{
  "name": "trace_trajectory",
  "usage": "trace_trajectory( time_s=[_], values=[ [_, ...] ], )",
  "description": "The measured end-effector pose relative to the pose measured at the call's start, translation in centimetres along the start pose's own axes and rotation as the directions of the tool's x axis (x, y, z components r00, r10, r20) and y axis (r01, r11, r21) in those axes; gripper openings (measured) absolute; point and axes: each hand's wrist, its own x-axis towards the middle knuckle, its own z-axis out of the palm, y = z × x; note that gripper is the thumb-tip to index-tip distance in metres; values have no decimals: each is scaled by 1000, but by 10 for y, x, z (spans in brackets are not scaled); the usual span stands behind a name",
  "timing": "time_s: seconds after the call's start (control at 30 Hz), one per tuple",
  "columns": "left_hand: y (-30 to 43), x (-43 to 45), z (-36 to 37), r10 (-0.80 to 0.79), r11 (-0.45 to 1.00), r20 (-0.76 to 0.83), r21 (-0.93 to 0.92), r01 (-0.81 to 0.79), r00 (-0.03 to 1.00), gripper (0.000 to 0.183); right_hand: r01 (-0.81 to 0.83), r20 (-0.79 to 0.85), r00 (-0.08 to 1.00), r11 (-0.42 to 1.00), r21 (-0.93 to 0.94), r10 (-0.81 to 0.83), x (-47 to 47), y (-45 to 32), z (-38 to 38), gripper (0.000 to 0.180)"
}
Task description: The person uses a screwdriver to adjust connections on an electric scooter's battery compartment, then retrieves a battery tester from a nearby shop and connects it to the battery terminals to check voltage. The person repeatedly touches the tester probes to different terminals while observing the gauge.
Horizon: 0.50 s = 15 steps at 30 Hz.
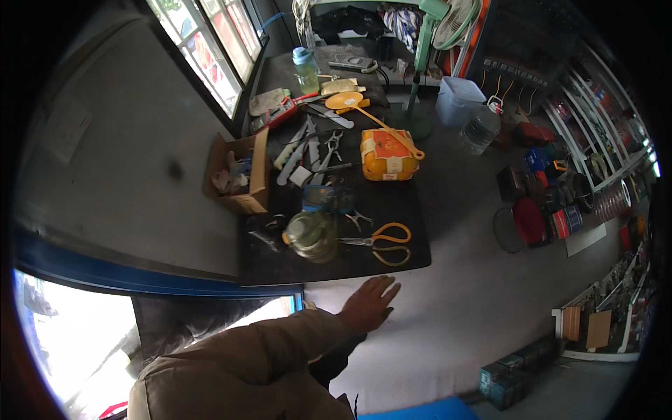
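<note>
My left hand [369, 304] reaches out from a brown sleeve, just off the near edge of a dark table [378, 262]. It holds nothing, and its fingers are spread. My right hand is out of view. Nearest on the tabletop are scissors [362, 241] with large orange-yellow handle loops. Beside them sits a clear rounded plastic bottle [315, 239] with a pale cap. Behind lie a blue object [318, 198], pliers [332, 144] and several knives or blades [313, 152]. A pack of oranges [388, 165] bears a red label, with a yellow long-handled strainer [346, 100] leaning across it.
An open cardboard box [257, 173] of small items stands against the wall. Farther back are a blue-capped bottle [305, 71] and a red tool [278, 113]. A green fan [422, 44], white bucket [458, 100], water jug [480, 131] and boxes [567, 220] stand right.
</note>
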Motion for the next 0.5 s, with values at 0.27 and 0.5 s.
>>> trace_trajectory(
  time_s=[0.27,0.5],
  values=[
    [3,28,-33,-91,995,-55,31,93,994,75,-392,247,918,623,677,309,239,-146,-265,41],
    [-24,103,-70,-762,553,-174,-675,488,623,89,-303,768,633,943,134,95,336,-4,-151,24]
  ],
)
